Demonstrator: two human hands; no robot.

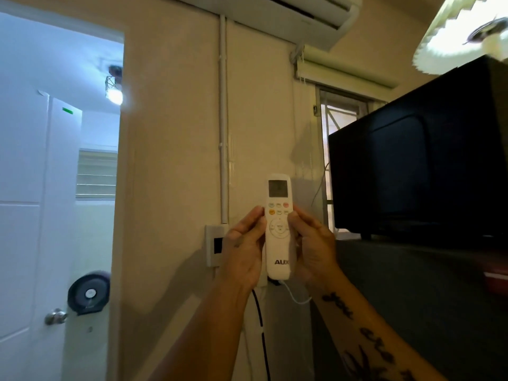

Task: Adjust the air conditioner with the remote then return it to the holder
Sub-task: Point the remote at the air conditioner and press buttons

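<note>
I hold the white AUX remote (278, 226) upright between my left hand (244, 251) and right hand (312, 247) — both gripping its sides (buttons facing me), aimed toward the air conditioner (308, 17) overhead.

A single head-worn camera looks forward and slightly upward at the wall (176, 149). It sits close, at arm's reach.

air conditioner (308, 17) cropped at top, remote (278, 226) display unreadable
</note>
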